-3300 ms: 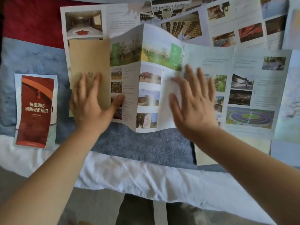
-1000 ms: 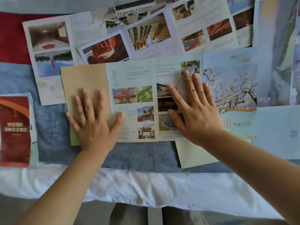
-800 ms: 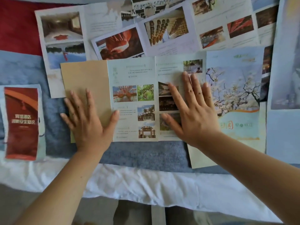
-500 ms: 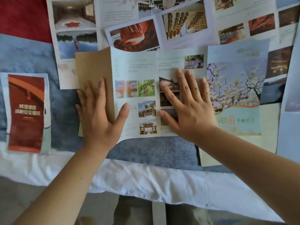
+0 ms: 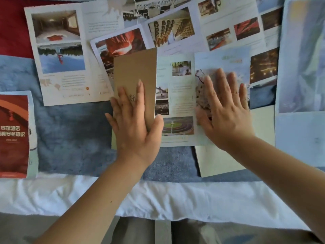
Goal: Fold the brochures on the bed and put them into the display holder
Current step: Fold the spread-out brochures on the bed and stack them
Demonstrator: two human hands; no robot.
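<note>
A multi-panel brochure (image 5: 177, 103) lies on the blue blanket in the middle of the head view. Its tan cover panel (image 5: 135, 71) is folded over onto the inner photo panels. My left hand (image 5: 135, 120) presses flat on that tan panel, fingers straight. My right hand (image 5: 223, 110) lies flat, fingers spread, on the brochure's pale blossom panel (image 5: 223, 62) at the right. A folded red brochure (image 5: 14, 134) sits at the far left. No display holder is in view.
Several unfolded brochures (image 5: 59, 55) overlap along the far side of the bed, and a large pale sheet (image 5: 302, 67) lies at the right. A cream sheet (image 5: 216, 161) pokes out under the brochure. The white bedsheet edge (image 5: 158, 198) runs along the near side.
The tan cover panel has swung rightward over the inner panel, with my left hand pressing it down. My right hand has slid right onto the blossom panel.
</note>
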